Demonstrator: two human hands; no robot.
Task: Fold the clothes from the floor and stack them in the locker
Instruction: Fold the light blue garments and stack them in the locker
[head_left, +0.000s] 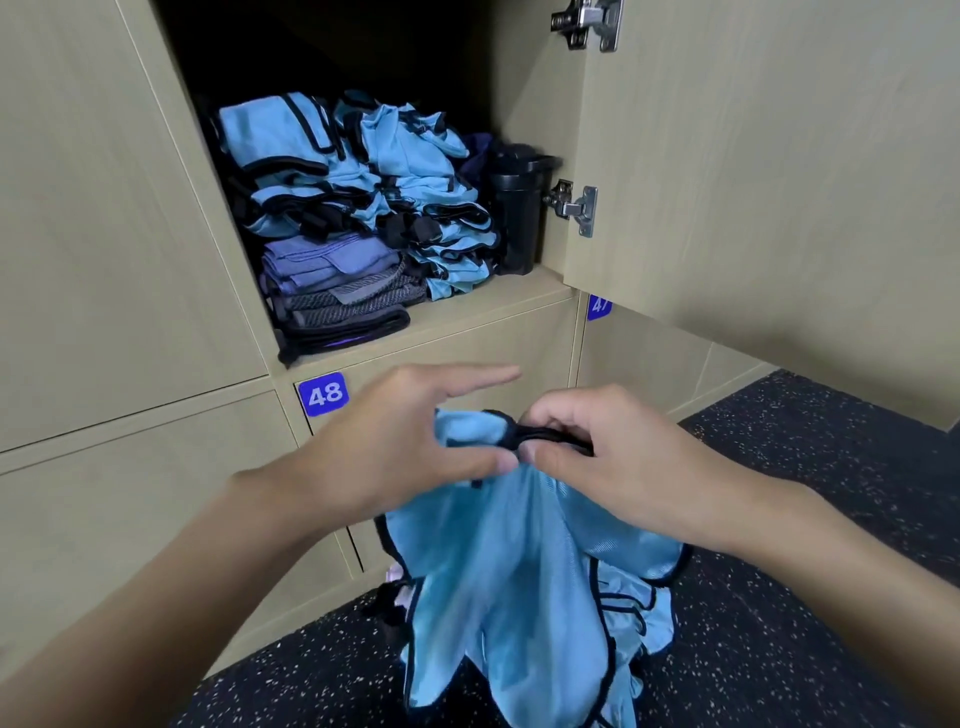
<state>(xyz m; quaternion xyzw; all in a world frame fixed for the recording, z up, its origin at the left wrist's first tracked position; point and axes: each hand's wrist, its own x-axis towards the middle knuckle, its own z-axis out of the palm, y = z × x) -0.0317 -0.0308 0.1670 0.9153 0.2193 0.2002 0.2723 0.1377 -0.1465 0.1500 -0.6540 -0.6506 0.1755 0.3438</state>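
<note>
The left hand (405, 447) and right hand (613, 457) pinch a blue bib (509, 571) hanging below them over the dark speckled floor (805, 493). Above the hands, the open beige locker (467, 306) holds folded stacks (363, 171).

On the locker shelf (493, 297) lie a left stack of folded grey and purple clothes (332, 291), a stack of light-blue garments (454, 254) just right of it, and a black bottle (517, 218) standing far right; a dark speckled floor (810, 519) lies below
</note>
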